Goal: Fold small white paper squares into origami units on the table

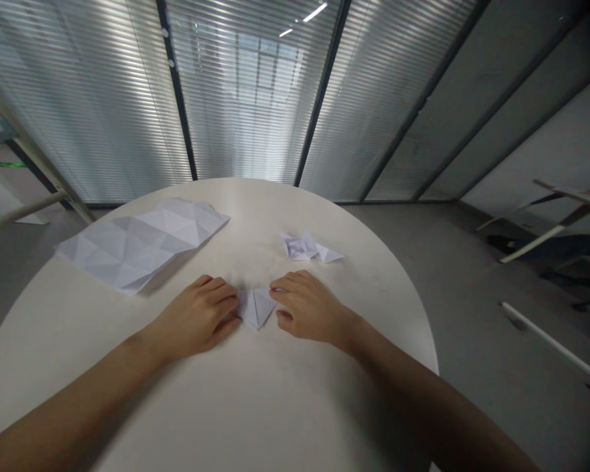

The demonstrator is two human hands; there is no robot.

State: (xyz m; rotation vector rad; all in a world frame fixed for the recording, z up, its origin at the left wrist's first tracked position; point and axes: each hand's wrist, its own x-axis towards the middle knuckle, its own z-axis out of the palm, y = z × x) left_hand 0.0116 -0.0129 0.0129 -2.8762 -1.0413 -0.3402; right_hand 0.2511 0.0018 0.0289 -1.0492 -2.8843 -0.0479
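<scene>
A small piece of white folded paper [255, 308] lies on the round table between my hands, its lower point toward me and a crease down its middle. My left hand [201, 316] covers the paper's left side with curled fingers. The thumb is low, near the paper's edge. My right hand [311, 307] has its bent fingertips at the upper right corner, with the thumb a little below. How far the paper reaches under the fingers is hidden. Just beyond my right hand sits a folded paper figure [305, 247] with pointed ends.
A large creased white sheet [147, 239] rests at the far left of the white round table [246, 406]. Behind the table stands a glass wall with blinds [255, 98]. Table legs and other furniture stand on the grey floor [452, 282] to the right.
</scene>
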